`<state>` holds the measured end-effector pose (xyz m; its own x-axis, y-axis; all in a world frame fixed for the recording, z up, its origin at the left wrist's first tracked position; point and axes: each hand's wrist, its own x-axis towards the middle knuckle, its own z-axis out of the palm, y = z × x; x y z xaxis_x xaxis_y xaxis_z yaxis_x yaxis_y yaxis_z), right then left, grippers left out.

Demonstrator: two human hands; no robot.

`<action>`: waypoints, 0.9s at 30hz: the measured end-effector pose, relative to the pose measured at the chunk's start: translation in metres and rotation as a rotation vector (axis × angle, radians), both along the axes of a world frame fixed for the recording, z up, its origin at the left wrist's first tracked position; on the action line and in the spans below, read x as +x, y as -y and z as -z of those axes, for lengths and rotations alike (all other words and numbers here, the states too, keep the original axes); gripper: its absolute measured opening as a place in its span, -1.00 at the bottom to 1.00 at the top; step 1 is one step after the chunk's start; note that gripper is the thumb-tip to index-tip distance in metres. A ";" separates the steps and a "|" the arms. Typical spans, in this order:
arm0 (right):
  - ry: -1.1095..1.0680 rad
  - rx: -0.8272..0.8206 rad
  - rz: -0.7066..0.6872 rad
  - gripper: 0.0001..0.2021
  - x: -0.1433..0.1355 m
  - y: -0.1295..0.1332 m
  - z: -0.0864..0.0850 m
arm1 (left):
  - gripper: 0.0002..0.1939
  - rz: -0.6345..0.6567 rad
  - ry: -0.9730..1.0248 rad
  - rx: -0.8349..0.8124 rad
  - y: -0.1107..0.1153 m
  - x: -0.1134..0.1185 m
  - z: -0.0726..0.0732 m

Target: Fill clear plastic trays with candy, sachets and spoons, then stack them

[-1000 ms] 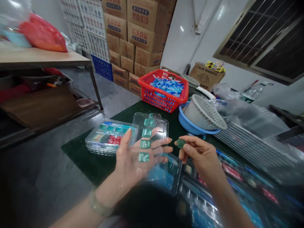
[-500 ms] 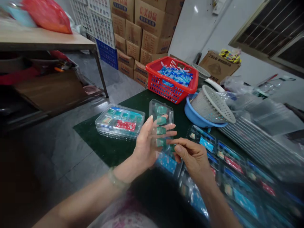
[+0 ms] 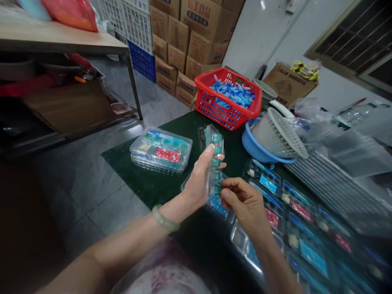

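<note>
My left hand [image 3: 196,181] grips a clear plastic tray [image 3: 209,175] with a column of translucent green blocks [image 3: 216,163] in it, raised and tilted over the table. The thumb lies along the near side, with other fingers behind the plastic. My right hand [image 3: 246,204] pinches at the lowest green block, thumb and forefinger close together; its other fingers are curled. To the left sits a stack of closed clear cases [image 3: 161,149] with green pieces and a red dotted packet inside. Beneath my hands is a case with a blue dotted packet [image 3: 218,205], partly covered.
Several filled open cases [image 3: 309,253] cover the table's right side. A red basket [image 3: 211,98] of blue pieces stands at the back, beside a blue basin [image 3: 257,145] with a grey strainer [image 3: 269,132]. Ridged clear plastic [image 3: 333,179] lies on the right.
The tray in my left hand has turned more edge-on, and its green blocks now face my right hand. My right fingertips have closed in on the lowest block. The camera view has shifted slightly.
</note>
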<state>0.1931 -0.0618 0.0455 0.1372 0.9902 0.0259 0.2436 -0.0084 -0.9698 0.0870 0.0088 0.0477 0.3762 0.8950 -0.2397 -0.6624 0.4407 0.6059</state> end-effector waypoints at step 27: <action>0.078 0.179 0.215 -0.80 -0.012 0.028 0.007 | -0.43 0.151 0.029 0.047 0.011 0.019 -0.007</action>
<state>0.1816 -0.0897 0.0382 0.3342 0.9174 0.2160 0.3287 0.1013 -0.9390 0.1061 -0.0025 0.0550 0.5139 0.8373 -0.1864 -0.6080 0.5088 0.6095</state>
